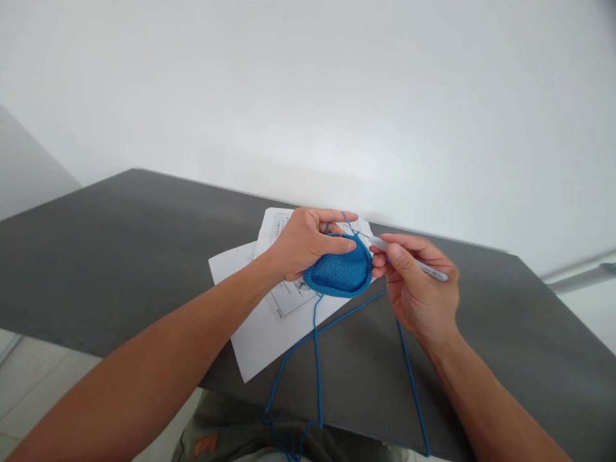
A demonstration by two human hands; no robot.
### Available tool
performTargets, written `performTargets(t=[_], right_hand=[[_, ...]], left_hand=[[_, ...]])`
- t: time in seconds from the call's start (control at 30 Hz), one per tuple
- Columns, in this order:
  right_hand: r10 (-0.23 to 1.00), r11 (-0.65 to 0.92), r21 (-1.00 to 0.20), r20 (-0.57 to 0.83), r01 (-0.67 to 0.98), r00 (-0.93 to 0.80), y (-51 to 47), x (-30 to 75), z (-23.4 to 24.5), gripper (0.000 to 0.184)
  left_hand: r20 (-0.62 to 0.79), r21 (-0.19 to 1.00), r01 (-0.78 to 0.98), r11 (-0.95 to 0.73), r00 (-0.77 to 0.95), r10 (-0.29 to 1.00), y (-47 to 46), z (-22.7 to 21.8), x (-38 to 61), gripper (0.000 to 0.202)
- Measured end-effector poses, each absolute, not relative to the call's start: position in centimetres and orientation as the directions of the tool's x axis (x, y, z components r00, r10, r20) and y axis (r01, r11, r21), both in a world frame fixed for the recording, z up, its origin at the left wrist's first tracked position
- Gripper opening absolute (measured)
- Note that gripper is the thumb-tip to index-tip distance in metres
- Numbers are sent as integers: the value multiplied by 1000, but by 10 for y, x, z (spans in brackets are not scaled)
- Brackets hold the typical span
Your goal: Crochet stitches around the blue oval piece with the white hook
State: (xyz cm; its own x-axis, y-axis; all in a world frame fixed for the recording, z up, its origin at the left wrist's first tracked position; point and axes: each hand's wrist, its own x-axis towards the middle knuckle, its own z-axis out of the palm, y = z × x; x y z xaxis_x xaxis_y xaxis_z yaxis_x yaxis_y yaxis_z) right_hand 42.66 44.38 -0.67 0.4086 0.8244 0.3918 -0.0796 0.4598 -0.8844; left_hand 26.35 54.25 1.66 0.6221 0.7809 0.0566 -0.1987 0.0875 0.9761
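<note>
A round blue crochet piece (339,268) with a curled rim is pinched between the thumb and fingers of my left hand (308,240). Blue yarn (346,220) runs up over the left index finger, which is stretched out. My right hand (418,282) grips the grey handle of a crochet hook (433,271) like a pen. The hook's thin metal shaft reaches the upper right edge of the piece; its tip is too small to make out. A bit of orange (342,228) shows near the left fingers.
Printed paper sheets (255,340) lie under the work on a dark grey table (120,256). Strands of blue yarn (317,372) cross the tabletop and hang over the front edge toward my lap. A white wall (289,96) rises behind the table.
</note>
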Motion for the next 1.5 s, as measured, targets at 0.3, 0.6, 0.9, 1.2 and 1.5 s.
performTargets(t=[0.3,0.6,0.9,1.2,1.5], right_hand=[[844,441,-896,393,-57,364,442,433,-3,17],[856,430,-901,388,-53,341,441,436,-2,16],[862,432,-900,391,-62,322,441,437,-1,18],[871,434,-901,424,16,248,438,448,1,15],[852,459,-879,476,124,217,436,456,1,14]], left_hand=[[52,974,-203,104,642,765,543,16,263,70],[39,972,-199,123,659,751,542,18,262,74],[43,977,-186,108,659,751,543,18,262,75],[42,979,-178,102,659,751,543,17,262,73],[24,981,-160,108,654,756,544,14,262,72]])
